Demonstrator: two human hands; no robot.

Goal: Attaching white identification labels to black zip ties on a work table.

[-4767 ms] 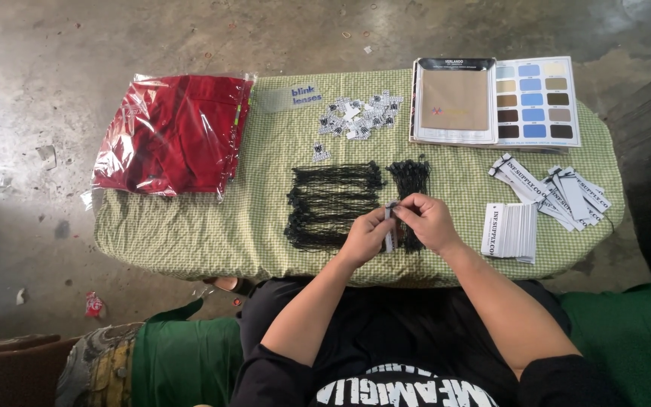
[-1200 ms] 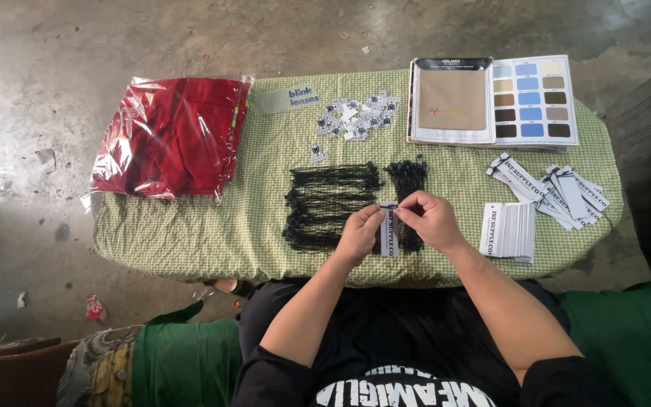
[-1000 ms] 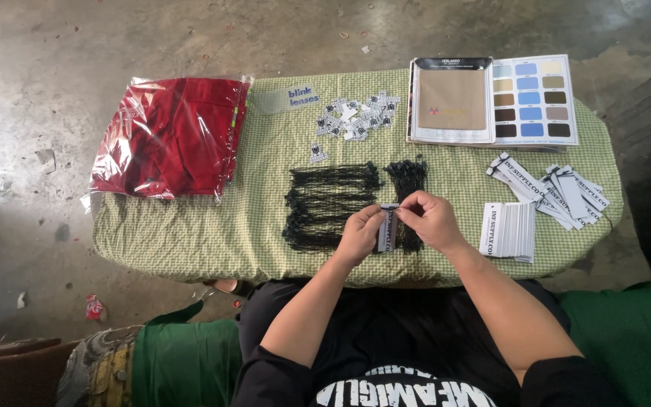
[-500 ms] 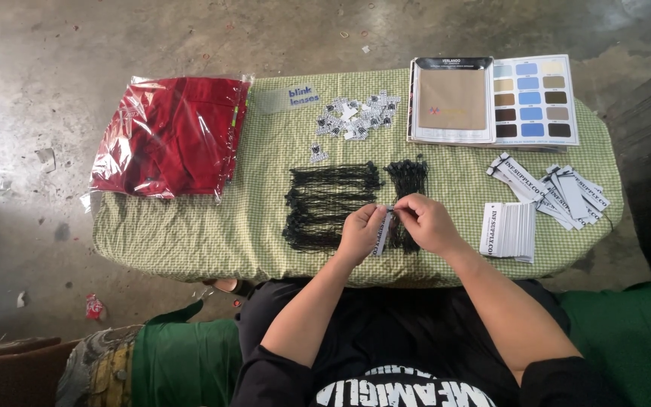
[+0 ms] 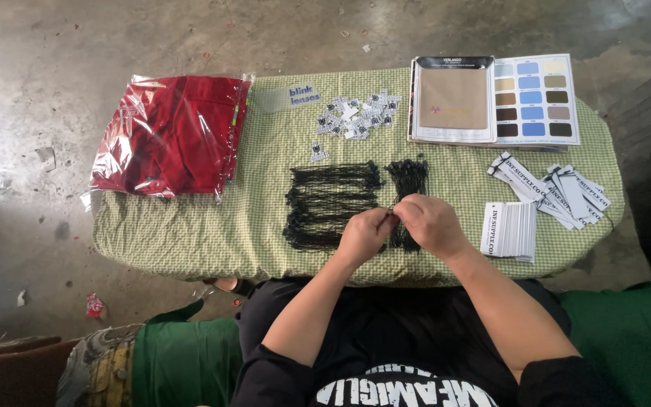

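My left hand [image 5: 365, 235] and my right hand [image 5: 432, 223] meet fingertip to fingertip near the table's front edge. Both pinch a thin black string [image 5: 392, 214] between them. They hover over the near end of a small bundle of black strings [image 5: 408, 178]. A larger pile of black strings [image 5: 328, 203] lies just left of my left hand. A neat stack of white paper tags [image 5: 509, 230] sits to the right of my right hand. Whether a tag is inside my fingers is hidden.
The table carries a green checked cloth [image 5: 190, 237]. A red garment in a clear plastic bag [image 5: 171, 136] lies at the left. A heap of small tags [image 5: 356, 120] and a colour swatch book [image 5: 491, 98] are at the back. Loose white tags [image 5: 559, 192] lie fanned at the right.
A white tag seen between my fingers a second ago is no longer visible. My hands stay together at the same spot with only small finger movements.
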